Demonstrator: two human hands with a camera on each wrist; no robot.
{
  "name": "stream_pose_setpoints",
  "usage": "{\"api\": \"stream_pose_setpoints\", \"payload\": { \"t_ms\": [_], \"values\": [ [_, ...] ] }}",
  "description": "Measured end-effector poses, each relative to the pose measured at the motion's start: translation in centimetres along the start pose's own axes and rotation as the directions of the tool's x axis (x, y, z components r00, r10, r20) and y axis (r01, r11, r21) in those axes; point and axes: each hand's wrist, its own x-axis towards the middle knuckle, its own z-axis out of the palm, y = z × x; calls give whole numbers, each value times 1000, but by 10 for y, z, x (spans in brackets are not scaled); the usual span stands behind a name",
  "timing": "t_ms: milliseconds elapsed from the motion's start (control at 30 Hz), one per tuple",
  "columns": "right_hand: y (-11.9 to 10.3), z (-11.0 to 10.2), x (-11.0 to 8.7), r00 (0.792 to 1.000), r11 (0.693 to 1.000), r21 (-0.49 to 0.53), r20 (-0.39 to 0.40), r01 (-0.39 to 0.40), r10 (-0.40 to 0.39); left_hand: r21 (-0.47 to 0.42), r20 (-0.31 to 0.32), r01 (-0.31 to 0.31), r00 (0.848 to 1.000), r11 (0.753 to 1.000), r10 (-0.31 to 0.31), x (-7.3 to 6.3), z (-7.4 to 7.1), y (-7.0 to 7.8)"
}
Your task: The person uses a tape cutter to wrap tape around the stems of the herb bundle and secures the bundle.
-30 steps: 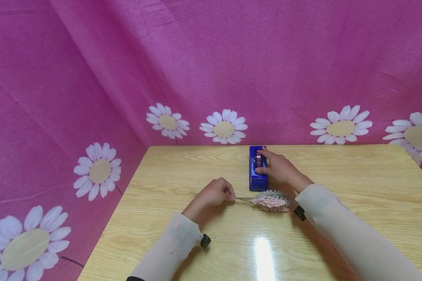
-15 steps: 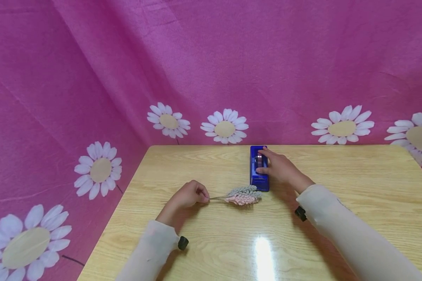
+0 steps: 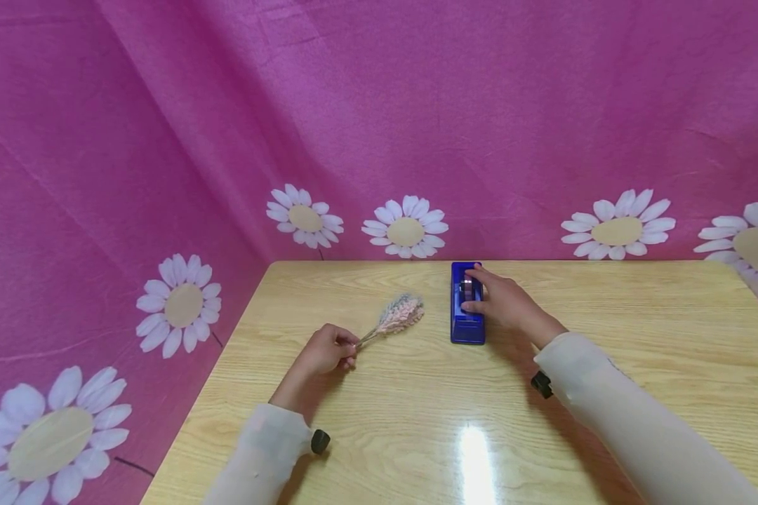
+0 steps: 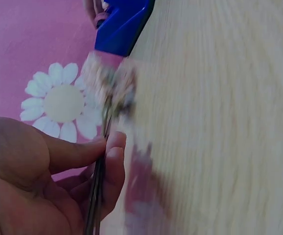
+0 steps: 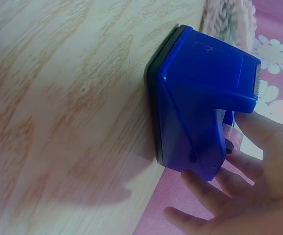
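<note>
My left hand (image 3: 328,349) pinches the thin stems of a small bunch of dried flowers (image 3: 401,314) between thumb and fingers. Its fluffy pink and grey-green heads point up and to the right; the left wrist view shows them blurred above the stems (image 4: 95,188). At the table's far side stands a blue tape dispenser (image 3: 467,331), upright on its dark base. My right hand (image 3: 510,303) grips it from the right, thumb and fingers spread along its top by the tape roll. In the right wrist view the dispenser's serrated cutter (image 5: 258,81) shows near the thumb.
A light wood-grain table (image 3: 391,421) bears both things, with a bright reflection near its front. Pink cloth printed with white daisies (image 3: 406,230) hangs behind and at the left of the table.
The left hand has carried the flowers leftward, away from in front of the tape dispenser, and their heads have swung upward. The right hand and the dispenser have stayed in place.
</note>
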Motion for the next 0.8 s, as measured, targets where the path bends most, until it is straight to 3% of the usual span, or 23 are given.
{"api": "stream_pose_setpoints", "payload": {
  "t_ms": [267, 533, 800],
  "values": [
    [1, 1, -1, 1000, 1000, 11, 4, -8, 8, -203, -20, 40, 999, 978, -45, 10, 26, 5],
    [2, 1, 1, 1000, 1000, 13, 9, -20, 20, -404, -48, 11, 998, 915, -33, 27, 49, 8],
    [2, 1, 0, 1000, 999, 28, 5, -16, 16, -489, -99, -6, 994, 872, -48, 42, 64, 20]
  ]
}}
